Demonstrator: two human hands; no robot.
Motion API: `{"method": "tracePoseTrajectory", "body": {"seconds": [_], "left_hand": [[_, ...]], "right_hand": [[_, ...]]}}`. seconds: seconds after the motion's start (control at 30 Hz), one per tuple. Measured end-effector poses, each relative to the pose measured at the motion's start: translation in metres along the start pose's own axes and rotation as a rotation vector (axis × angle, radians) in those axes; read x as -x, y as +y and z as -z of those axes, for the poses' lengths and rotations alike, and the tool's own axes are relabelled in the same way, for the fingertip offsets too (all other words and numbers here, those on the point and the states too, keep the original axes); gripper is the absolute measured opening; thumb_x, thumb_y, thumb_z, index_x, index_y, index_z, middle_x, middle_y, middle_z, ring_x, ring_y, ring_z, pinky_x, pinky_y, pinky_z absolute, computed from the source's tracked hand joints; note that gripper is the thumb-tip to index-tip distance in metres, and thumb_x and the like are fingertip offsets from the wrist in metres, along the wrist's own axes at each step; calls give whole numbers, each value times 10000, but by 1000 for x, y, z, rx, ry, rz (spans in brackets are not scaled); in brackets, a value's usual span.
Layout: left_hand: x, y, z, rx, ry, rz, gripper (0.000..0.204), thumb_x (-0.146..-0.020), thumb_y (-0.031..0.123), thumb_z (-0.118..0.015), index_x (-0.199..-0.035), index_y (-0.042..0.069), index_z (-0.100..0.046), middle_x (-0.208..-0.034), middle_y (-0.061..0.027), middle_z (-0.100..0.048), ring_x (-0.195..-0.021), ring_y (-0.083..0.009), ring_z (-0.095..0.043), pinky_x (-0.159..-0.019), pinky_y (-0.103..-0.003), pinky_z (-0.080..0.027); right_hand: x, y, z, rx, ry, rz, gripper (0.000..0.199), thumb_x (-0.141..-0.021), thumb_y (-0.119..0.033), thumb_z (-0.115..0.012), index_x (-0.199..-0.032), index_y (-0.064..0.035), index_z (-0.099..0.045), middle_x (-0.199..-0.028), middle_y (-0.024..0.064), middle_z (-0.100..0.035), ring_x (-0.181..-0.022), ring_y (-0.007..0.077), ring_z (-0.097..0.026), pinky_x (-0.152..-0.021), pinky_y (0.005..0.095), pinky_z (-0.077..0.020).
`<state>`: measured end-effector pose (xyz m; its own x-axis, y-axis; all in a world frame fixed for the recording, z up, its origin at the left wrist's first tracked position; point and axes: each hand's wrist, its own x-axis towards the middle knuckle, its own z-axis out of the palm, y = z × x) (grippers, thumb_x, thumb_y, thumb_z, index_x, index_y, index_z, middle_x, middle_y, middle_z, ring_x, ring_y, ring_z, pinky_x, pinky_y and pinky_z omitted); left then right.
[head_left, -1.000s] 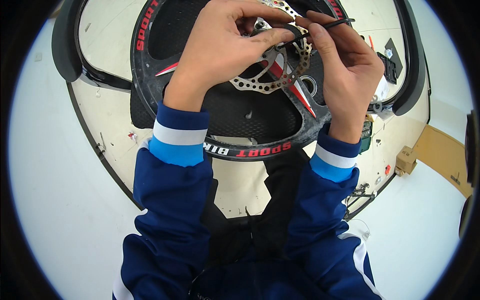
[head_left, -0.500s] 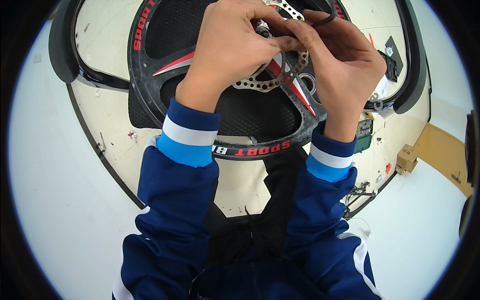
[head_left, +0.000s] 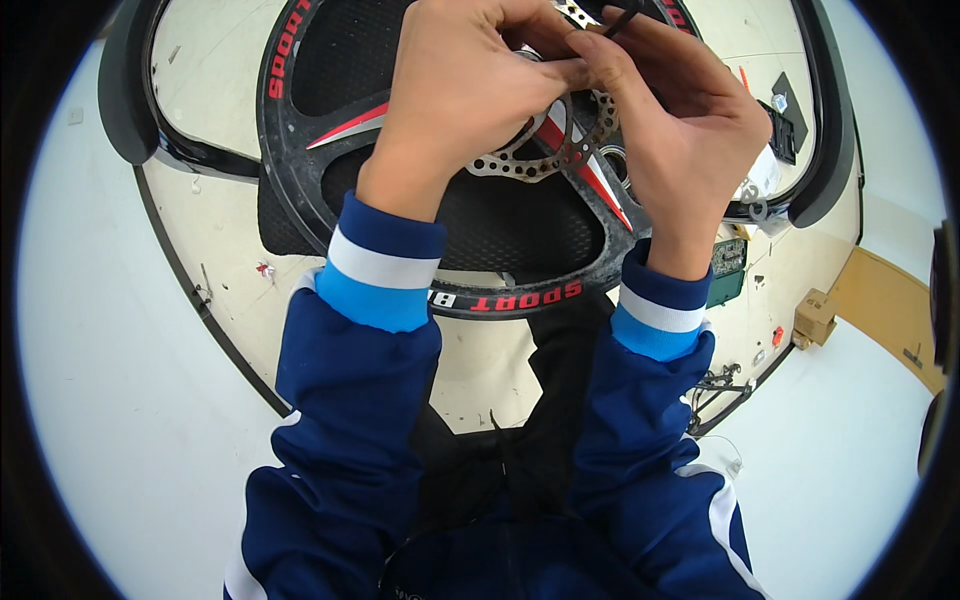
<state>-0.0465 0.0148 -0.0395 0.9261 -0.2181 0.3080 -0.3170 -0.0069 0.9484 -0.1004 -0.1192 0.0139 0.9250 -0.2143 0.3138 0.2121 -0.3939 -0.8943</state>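
Observation:
A black bicycle wheel (head_left: 520, 295) with red lettering and red-edged spokes lies flat on a pale table (head_left: 230, 260). A perforated silver brake disc (head_left: 520, 165) sits at its centre. My left hand (head_left: 470, 100) curls over the hub, its fingertips closed there and hiding what they pinch. My right hand (head_left: 680, 130) presses against the left one from the right and grips a thin black tool (head_left: 622, 18), whose end sticks up above my fingers. Both blue sleeves come in from below.
Curved black tyre-like pieces lie at the table's left (head_left: 125, 100) and right (head_left: 830, 150). A small green circuit board (head_left: 727, 262), a black pad (head_left: 785, 115) and small parts lie to the right. A little cardboard box (head_left: 815, 318) sits by the table's edge.
Both hands have drawn closer together over the hub, the fingertips now touching. The thin tool has tilted more upright in my right hand.

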Motion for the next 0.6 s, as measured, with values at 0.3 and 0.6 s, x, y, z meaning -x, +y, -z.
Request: {"method": "tracePoseTrajectory", "body": {"seconds": [0.3, 0.6], "left_hand": [[-4, -4, 8, -48, -121, -203, 198, -764, 28, -741, -938, -63, -713, -828, -161, -682, -712, -245, -635, -663, -332, -495], [3, 19, 7, 24, -94, 28, 158, -855, 16, -702, -974, -88, -719, -847, -151, -719, -729, -158, -667, -663, -278, -516]], "right_hand": [[-9, 27, -4, 10, -23, 257, 136, -871, 45, -663, -981, 113, -706, -993, 175, -729, -859, 199, -694, -787, 284, -556], [-5, 16, 5, -108, 70, -61, 178, -947, -46, -655, -1057, 92, -680, -932, 142, -737, -802, 152, -695, -713, 244, -556]]}}
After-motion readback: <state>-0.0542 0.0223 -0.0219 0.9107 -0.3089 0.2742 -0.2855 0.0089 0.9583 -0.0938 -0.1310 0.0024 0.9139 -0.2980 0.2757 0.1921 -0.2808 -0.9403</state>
